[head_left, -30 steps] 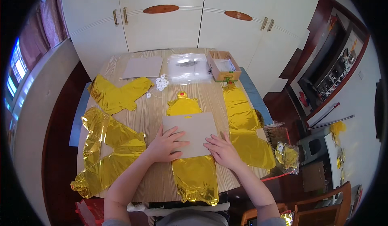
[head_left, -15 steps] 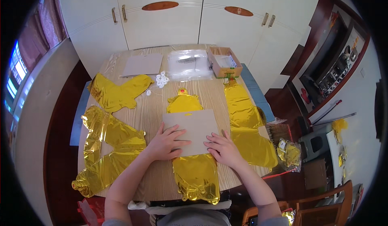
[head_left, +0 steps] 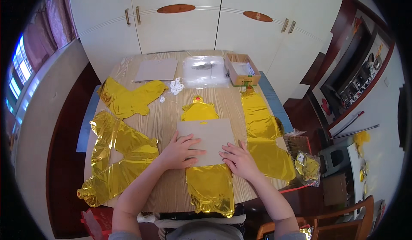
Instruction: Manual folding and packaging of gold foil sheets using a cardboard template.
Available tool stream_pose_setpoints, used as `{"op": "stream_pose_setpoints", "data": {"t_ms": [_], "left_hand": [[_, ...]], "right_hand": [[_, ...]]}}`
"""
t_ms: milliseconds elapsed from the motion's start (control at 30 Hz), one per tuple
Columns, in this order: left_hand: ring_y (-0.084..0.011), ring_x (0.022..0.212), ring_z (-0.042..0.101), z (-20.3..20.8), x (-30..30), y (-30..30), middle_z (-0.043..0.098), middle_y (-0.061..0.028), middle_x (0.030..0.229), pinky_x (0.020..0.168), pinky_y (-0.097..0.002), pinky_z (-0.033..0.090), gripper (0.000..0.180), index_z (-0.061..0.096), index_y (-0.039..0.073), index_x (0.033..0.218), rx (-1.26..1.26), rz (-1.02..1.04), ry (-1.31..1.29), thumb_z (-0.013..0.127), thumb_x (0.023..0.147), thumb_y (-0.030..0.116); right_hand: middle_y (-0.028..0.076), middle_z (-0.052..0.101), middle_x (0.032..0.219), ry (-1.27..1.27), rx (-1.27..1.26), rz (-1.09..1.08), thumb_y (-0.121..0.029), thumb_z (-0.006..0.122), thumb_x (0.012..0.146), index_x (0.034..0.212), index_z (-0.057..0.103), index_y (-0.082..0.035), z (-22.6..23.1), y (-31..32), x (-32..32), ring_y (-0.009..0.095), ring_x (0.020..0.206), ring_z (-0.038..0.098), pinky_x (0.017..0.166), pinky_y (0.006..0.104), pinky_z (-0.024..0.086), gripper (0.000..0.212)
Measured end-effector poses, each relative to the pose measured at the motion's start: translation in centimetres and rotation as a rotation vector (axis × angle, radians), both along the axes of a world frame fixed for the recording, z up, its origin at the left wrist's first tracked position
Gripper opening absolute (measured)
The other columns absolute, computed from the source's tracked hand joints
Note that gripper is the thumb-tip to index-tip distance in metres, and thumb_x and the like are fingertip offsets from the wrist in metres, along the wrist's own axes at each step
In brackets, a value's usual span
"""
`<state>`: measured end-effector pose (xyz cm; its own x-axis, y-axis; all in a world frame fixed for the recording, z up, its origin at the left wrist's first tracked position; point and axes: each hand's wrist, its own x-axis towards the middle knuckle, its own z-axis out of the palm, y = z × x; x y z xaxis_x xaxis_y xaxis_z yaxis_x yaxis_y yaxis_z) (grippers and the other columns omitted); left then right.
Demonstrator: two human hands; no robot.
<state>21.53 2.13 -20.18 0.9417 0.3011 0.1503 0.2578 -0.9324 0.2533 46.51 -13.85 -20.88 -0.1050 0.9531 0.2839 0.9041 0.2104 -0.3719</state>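
A grey cardboard sheet (head_left: 210, 141) with a small hanging slot lies across the middle of a flat gold foil balloon (head_left: 209, 186), whose ends stick out above and below it. My left hand (head_left: 182, 151) rests on the sheet's left side, fingers spread. On the lower right corner my right hand (head_left: 238, 158) lies with fingers outstretched, its thumb at the edge. Neither hand grips anything. More flat gold foil pieces are spread at the left (head_left: 124, 154), at the far left (head_left: 131, 96) and on the right (head_left: 266, 141).
Toward the back of the wooden table (head_left: 167, 120) are a stack of grey cardboard (head_left: 156, 70), white ribbon rolls (head_left: 176, 86), clear plastic bags (head_left: 204, 70) and an open cardboard box (head_left: 242, 70). White cabinets (head_left: 180, 29) stand behind. A wooden chair (head_left: 343, 214) is at the lower right.
The whole view has shifted slightly. Both hands remain spread on the cardboard sheet, and nothing has been picked up or let go.
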Motion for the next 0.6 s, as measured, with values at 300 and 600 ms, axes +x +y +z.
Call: {"op": "stream_pose_setpoints", "data": {"t_ms": [300,600], "left_hand": [[-0.032,0.137,0.038,-0.01,-0.09,-0.19,0.047,-0.0045,0.141,0.111,-0.0677,0.014,0.04,0.062,0.038,0.127,0.018,0.006,-0.024,0.062,0.087,0.04],[-0.029,0.139,0.036,0.17,-0.06,-0.17,0.046,-0.0029,0.144,0.112,-0.0676,0.012,0.041,0.061,0.036,0.128,0.011,-0.004,0.024,0.061,0.088,0.041]], "right_hand": [[0.009,0.058,0.131,-0.014,0.003,0.004,-0.018,0.06,0.091,0.121,0.064,-0.014,0.17,-0.1,-0.25,0.027,0.129,0.049,0.112,0.0582,0.027,0.031],[0.009,0.056,0.134,-0.034,-0.012,0.012,-0.018,0.06,0.091,0.124,0.062,-0.015,-0.06,-0.03,-0.2,0.027,0.131,0.047,0.112,0.0583,0.027,0.034]]}}
